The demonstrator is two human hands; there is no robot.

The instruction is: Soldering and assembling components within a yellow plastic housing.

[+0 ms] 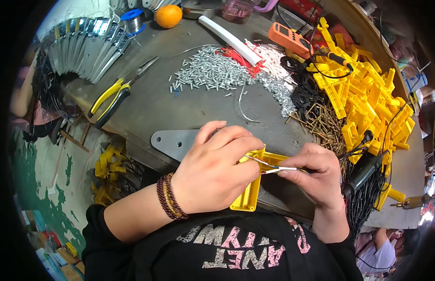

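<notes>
Yellow plastic housing [248, 195] at the near edge of the tabletop [203, 114], between your hands and just in front of your black top [152, 243]. Your left hand [217, 166] is curled over the housing from the left, back of the hand up; fingertips partly hidden, so I can't tell whether it pinches the wires too. Your right hand [318, 173] grasps thin wires [279, 169], white at that end, between thumb and forefinger; they run left toward your left fingers, over the housing. Beaded bracelet [170, 196] on your left wrist.

Grey metal plate [173, 142], holes in it, lies just beyond your left hand, partly covered by it. Farther left: pliers [126, 87], yellow-and-black handles, jaws pointing far and right. Centre far: heap of small silver sleeves [210, 70], with red pieces [237, 57] to its right and a white tube [226, 37] lying across those. Far side: orange fruit [168, 17], wire spool [132, 23] with blue rims to its left.

Right of centre: orange meter [288, 39], black rings [304, 96], brass-coloured screws [324, 132]. Beyond them, to your right, a big pile of yellow parts [367, 91]; black cables [367, 201] bunch nearer, right of your right hand.
</notes>
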